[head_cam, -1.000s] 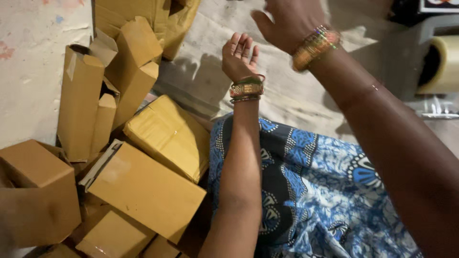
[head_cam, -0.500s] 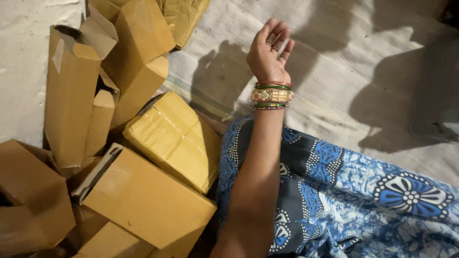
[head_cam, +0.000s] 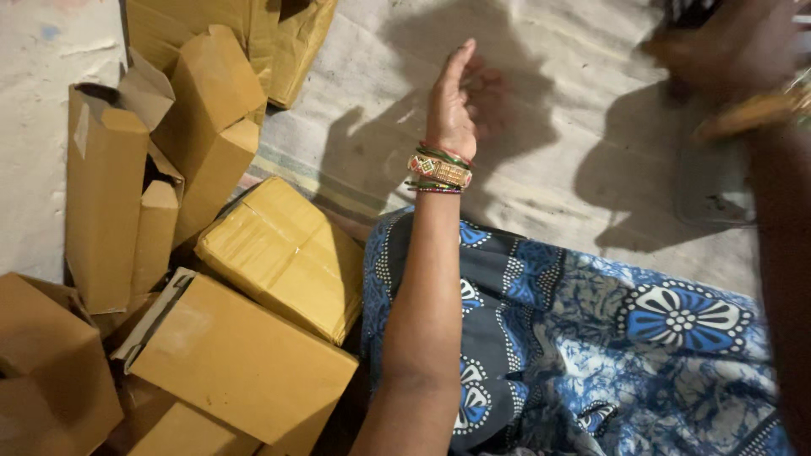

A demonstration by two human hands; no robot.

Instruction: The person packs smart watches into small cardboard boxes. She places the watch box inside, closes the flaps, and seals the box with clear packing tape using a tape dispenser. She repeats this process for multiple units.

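The right hand (head_cam: 726, 51) has come back into view at the top right, but it is too blurry to tell if its fingers are open. The left hand (head_cam: 456, 105) is raised over the mat (head_cam: 557, 152), fingers loosely open and holding nothing. The nearest brown box (head_cam: 287, 253) lies just beside the left arm, touching the blue flowered cloth (head_cam: 608, 338).

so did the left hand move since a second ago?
Yes. The left hand has turned edge-on with fingers raised and sits slightly farther from the taped yellow box, out over the woven mat.
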